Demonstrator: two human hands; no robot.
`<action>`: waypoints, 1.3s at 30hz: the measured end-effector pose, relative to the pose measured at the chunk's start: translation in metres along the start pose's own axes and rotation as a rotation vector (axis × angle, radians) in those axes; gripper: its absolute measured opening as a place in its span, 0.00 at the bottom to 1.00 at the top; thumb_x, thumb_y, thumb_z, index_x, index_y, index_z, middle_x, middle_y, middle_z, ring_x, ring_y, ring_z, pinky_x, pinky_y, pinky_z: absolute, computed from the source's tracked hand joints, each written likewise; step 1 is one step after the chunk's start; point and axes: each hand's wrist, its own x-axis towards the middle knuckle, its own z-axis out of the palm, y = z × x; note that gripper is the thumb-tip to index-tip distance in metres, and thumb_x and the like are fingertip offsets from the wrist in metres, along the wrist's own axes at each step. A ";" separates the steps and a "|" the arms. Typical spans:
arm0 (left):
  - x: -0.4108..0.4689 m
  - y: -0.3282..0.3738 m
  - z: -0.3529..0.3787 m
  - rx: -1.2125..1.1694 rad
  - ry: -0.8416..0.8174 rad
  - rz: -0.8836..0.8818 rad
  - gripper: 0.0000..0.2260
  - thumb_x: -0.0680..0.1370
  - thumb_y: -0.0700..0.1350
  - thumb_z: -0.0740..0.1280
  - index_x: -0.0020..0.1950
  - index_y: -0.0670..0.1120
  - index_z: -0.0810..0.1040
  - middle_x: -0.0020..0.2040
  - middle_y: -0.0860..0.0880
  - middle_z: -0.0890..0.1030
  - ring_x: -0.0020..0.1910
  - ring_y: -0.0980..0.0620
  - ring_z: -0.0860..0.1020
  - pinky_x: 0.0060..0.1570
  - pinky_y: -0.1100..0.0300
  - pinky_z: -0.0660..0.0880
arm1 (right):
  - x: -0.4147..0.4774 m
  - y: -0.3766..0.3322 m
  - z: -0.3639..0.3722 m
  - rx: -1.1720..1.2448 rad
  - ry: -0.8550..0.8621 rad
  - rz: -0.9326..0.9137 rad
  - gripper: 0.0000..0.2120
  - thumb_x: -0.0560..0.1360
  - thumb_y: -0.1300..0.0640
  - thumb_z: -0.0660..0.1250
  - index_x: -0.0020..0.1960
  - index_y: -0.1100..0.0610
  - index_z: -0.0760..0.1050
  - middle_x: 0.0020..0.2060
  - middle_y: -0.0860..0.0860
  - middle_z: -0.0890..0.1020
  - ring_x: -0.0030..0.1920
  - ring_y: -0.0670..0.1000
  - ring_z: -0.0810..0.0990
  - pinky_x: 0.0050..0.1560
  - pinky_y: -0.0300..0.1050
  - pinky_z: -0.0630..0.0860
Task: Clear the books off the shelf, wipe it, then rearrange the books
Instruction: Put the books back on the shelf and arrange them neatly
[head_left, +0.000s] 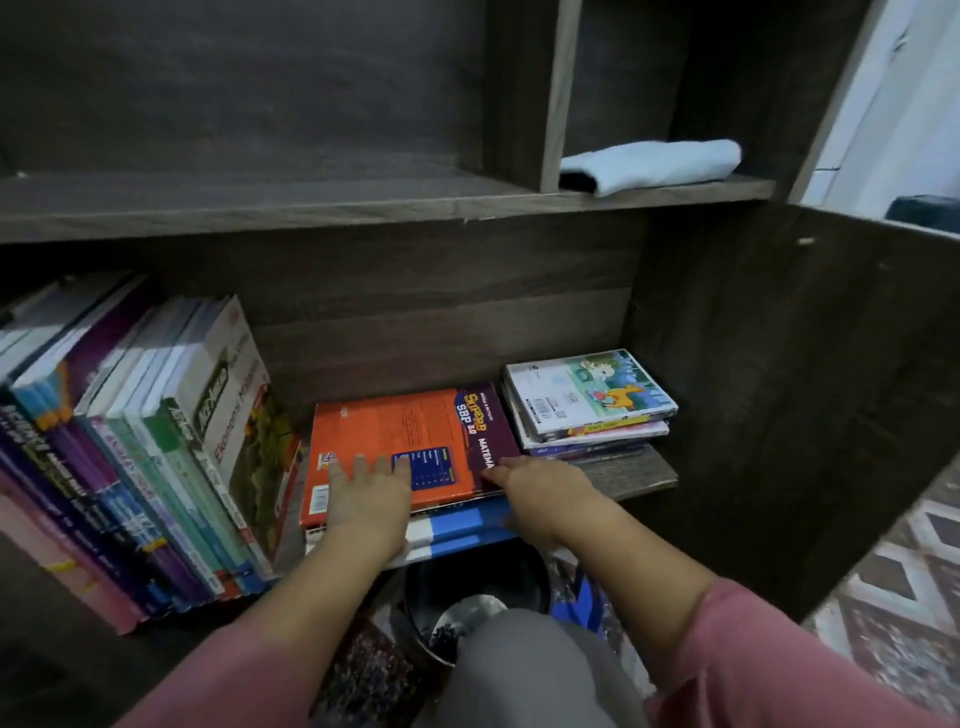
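Observation:
An orange and purple workbook (415, 441) lies flat on top of a small stack on the lower shelf (631, 475). A blue and white book (457, 530) sticks out beneath it. My left hand (366, 499) rests flat on the orange cover, fingers spread. My right hand (540, 491) grips the stack's right front corner, thumb on top. A row of books (156, 457) stands leaning at the left. A second flat stack with a cartoon cover (589, 397) sits at the right. A folded pale cloth (654, 163) lies on the upper shelf.
The upper shelf board (311, 208) is bare on its left side, with a vertical divider (558, 93) beside the cloth. The dark cabinet side panel (779, 389) stands at the right. A black bin (467, 608) and a patterned rug (893, 597) are below.

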 end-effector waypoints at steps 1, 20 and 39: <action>-0.003 0.009 -0.005 -0.011 0.005 0.027 0.44 0.72 0.56 0.72 0.79 0.46 0.50 0.75 0.44 0.61 0.75 0.39 0.57 0.72 0.37 0.53 | -0.016 0.010 -0.003 0.059 0.044 0.021 0.30 0.78 0.51 0.64 0.77 0.48 0.57 0.74 0.51 0.64 0.71 0.55 0.66 0.68 0.52 0.68; -0.073 0.382 -0.029 -0.162 -0.267 0.943 0.21 0.78 0.55 0.66 0.69 0.50 0.70 0.65 0.48 0.74 0.59 0.46 0.75 0.54 0.52 0.75 | -0.304 0.234 0.171 0.491 -0.050 0.838 0.22 0.80 0.51 0.63 0.73 0.48 0.65 0.68 0.53 0.73 0.61 0.55 0.76 0.56 0.50 0.76; -0.045 0.429 0.097 -0.016 -0.327 1.026 0.16 0.80 0.51 0.64 0.66 0.50 0.70 0.61 0.50 0.72 0.57 0.48 0.74 0.52 0.53 0.76 | -0.241 0.249 0.465 0.375 -0.454 0.954 0.42 0.74 0.51 0.69 0.78 0.52 0.45 0.77 0.61 0.48 0.75 0.64 0.53 0.69 0.58 0.62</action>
